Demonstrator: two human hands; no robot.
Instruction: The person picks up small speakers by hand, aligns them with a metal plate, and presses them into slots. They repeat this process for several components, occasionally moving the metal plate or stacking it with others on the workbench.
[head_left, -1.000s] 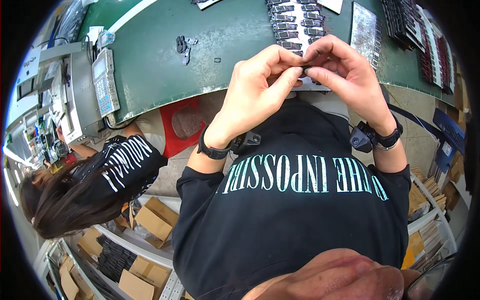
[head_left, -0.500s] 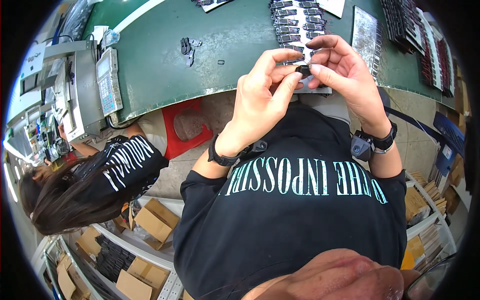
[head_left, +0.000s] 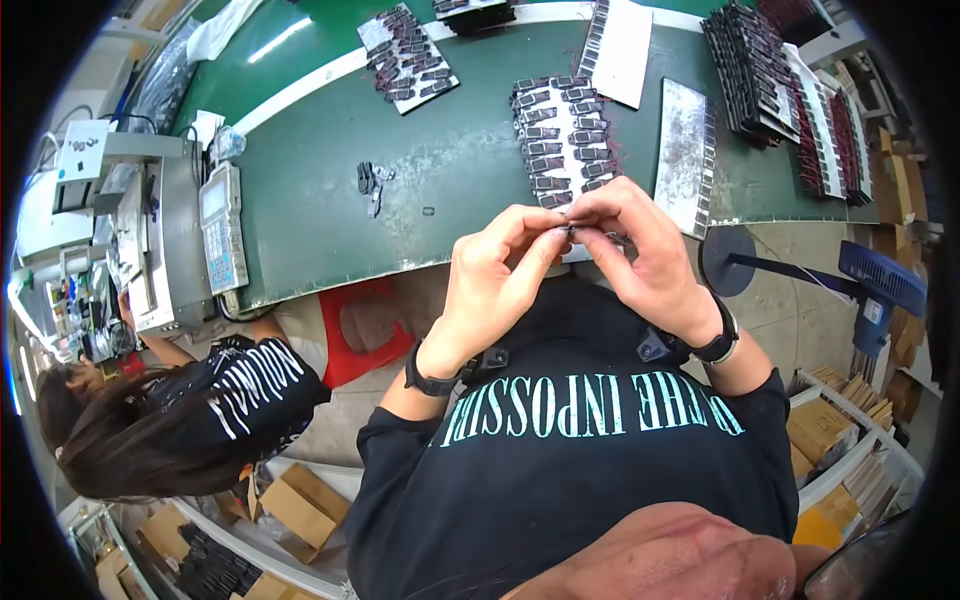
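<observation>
My left hand (head_left: 497,268) and my right hand (head_left: 645,258) meet over the near edge of the bench. Thumbs and forefingers of both are pinched together on a small black part (head_left: 571,229), mostly covered by the fingertips. Its exact kind does not show. Just beyond the fingers lies a white board (head_left: 562,125) with two rows of black pieces with rectangular frames, thin red wires along its right side. To the left, several loose black and grey pieces (head_left: 372,182) rest on the green bench (head_left: 300,215), near a tiny dark rectangular ring (head_left: 429,211).
Further boards, one loaded (head_left: 425,75) and one pale grey (head_left: 683,150), lie on the bench. Stacked loaded boards (head_left: 750,75) stand far right. A keypad device (head_left: 222,230) and a co-worker (head_left: 190,410) are at left. A blue fan (head_left: 880,285) stands right, a red stool (head_left: 350,335) below the bench.
The view has shifted, showing more of the bench. My right fingers, spread before, have closed in; both hands' fingertips now meet and cover more of the small black part.
</observation>
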